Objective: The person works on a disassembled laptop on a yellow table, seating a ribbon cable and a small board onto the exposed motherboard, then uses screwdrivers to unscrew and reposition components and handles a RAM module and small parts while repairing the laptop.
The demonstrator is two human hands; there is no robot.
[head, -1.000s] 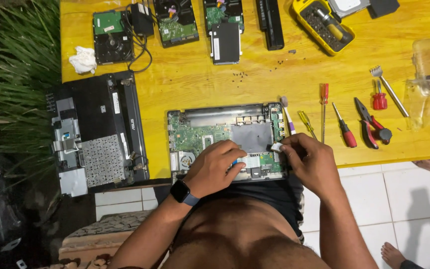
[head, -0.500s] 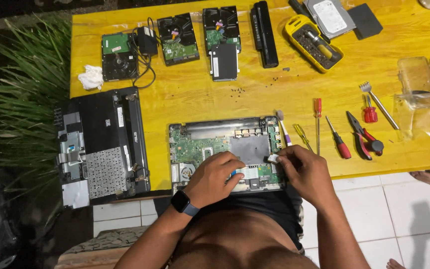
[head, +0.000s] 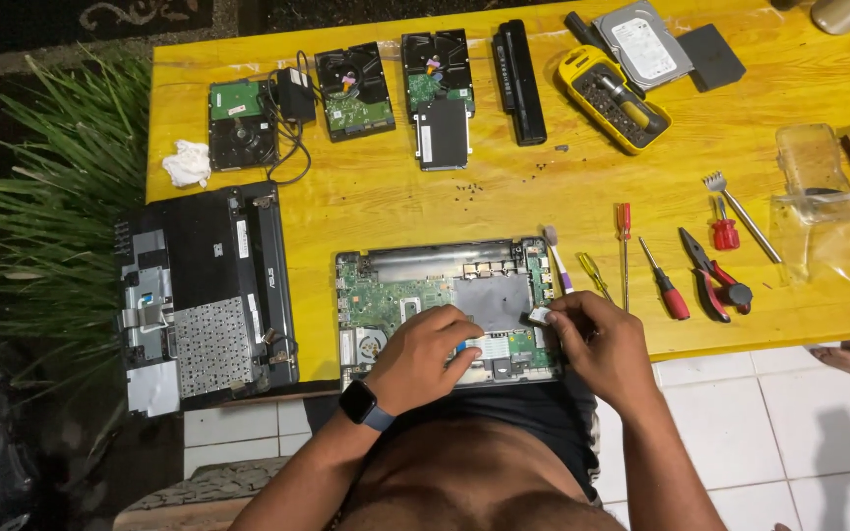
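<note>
We see an opened laptop base [head: 445, 305], its green circuit board and grey metal shield bare, lying at the near edge of the glossy yellow wooden desk [head: 395, 206]. Our left hand [head: 425, 356], a dark smartwatch [head: 361, 404] on the wrist, rests flat on the board's lower middle, fingers curled down and holding nothing we can make out. Our right hand [head: 597, 344], at 3 o'clock from it, pinches a small pale flat part [head: 539, 317] between thumb and fingers over the board's right edge.

At 9 o'clock lies the matte black laptop cover [head: 204, 295] with foil patches. At 12 o'clock sit bare hard drives [head: 354, 90] and a yellow screwdriver-bit case [head: 614, 98]. At 3 o'clock are red-handled screwdrivers [head: 663, 280] and pliers [head: 715, 280].

Against half a second ago, both hands sit in much the same spots on the board; the view has tilted so more of the desk's far edge shows.
</note>
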